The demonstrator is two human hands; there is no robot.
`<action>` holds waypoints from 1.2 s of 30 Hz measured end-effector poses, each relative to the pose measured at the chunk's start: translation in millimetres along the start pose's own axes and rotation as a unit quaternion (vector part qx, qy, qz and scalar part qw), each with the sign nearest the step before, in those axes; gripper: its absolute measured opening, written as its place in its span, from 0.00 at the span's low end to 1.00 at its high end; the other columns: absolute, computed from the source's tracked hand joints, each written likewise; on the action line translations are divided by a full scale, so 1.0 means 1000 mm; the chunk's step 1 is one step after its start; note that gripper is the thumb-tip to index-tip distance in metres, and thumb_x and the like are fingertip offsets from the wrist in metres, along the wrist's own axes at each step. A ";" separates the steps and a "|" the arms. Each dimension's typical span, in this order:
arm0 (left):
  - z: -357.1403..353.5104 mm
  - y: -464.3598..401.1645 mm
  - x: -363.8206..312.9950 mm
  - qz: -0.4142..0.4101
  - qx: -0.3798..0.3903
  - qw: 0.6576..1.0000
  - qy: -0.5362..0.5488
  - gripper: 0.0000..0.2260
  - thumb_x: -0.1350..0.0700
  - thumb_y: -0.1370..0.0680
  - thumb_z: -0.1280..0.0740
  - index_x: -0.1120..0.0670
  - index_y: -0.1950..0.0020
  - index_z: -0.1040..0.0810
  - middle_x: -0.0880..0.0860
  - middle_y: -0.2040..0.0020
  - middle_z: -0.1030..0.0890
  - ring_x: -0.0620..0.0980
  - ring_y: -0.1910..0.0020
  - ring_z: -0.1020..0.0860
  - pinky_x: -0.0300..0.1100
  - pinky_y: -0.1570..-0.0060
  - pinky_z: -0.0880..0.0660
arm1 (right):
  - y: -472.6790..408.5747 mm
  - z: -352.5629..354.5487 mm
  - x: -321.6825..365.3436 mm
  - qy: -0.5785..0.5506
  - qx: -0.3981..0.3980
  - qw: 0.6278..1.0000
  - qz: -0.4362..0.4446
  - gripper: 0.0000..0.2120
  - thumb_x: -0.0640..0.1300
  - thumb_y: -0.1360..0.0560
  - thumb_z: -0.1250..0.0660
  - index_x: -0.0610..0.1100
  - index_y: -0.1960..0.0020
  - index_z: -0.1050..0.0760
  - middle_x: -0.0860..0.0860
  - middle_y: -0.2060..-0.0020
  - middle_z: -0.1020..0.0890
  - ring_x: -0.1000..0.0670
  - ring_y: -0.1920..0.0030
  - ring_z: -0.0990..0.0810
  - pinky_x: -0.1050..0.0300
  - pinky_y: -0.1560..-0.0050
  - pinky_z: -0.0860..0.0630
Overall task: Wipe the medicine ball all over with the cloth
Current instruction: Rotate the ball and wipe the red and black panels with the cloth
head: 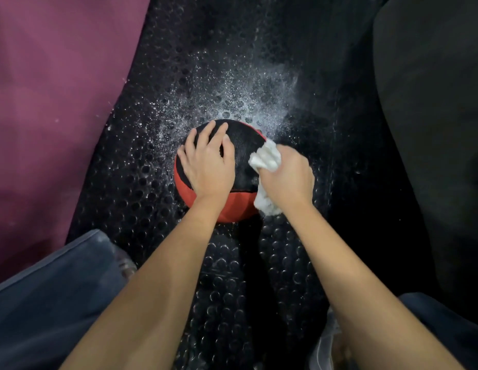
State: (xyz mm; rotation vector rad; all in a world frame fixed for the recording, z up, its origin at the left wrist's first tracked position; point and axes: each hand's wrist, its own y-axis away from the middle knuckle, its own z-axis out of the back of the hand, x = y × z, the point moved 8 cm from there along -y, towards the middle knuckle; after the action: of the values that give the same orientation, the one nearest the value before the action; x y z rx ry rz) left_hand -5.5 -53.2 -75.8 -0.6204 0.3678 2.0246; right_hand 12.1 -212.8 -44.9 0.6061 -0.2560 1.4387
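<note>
Medicine ball [240, 206] sits on the black studded floor mat [227, 276], directly ahead of the person and between the two forearms. Nearest the camera, the trouser legs [45, 303] frame the lower corners.

Left hand [208, 162]: laid flat on the top left of the ball, fingers straight and spread, steadying it and grasping nothing.

Right hand [287, 176]: fingers curled round a bunched white cloth [267, 156], pressed against the ball's right flank. One end of the cloth shows above the knuckles, the other hangs below the wrist, beside the ball's lower right edge.

Key relation: the cloth touches only the right side. The rest of the ball lies to the left of the wiping hand, and the left part of its top is covered by the steadying hand. In my judgement, reaching the remainder calls for a sweep leftward or a turn of the ball.

Condition of the ball: round, with a black top panel and red lower panels. The black panel carries a faint pale speckling.

Beyond the ball, white droplets or powder [232, 102] are scattered across the mat; which of the two cannot be told. A maroon surface [45, 102] lies far left.
</note>
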 end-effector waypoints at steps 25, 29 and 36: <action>0.009 -0.004 0.023 0.055 -0.002 0.995 0.085 0.20 0.40 0.23 0.35 0.44 0.32 0.24 0.43 0.28 0.29 0.49 0.26 0.39 0.51 0.26 0.49 | 0.016 -0.008 0.019 -0.078 -0.088 0.993 0.014 0.09 0.47 0.26 0.32 0.45 0.60 0.29 0.46 0.61 0.21 0.44 0.60 0.24 0.53 0.61 0.30; 0.013 -0.007 0.028 0.068 -0.011 0.993 0.093 0.20 0.40 0.23 0.35 0.44 0.33 0.23 0.43 0.29 0.29 0.48 0.27 0.37 0.52 0.27 0.44 | 0.040 -0.017 0.017 -0.086 -0.088 0.991 0.045 0.09 0.46 0.26 0.31 0.40 0.56 0.25 0.46 0.60 0.21 0.44 0.62 0.23 0.54 0.63 0.31; 0.011 0.000 0.024 0.047 -0.014 0.996 0.079 0.20 0.40 0.23 0.35 0.43 0.33 0.23 0.42 0.29 0.28 0.49 0.27 0.37 0.52 0.27 0.43 | 0.009 -0.010 0.011 -0.091 -0.082 0.992 -0.010 0.08 0.46 0.27 0.33 0.43 0.60 0.28 0.46 0.62 0.21 0.49 0.64 0.29 0.57 0.63 0.35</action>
State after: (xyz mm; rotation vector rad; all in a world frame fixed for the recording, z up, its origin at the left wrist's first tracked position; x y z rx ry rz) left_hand -18.8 -30.1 -80.1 -0.7962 0.4711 2.0787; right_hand 2.9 -197.6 -45.3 0.6029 -0.5066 1.3297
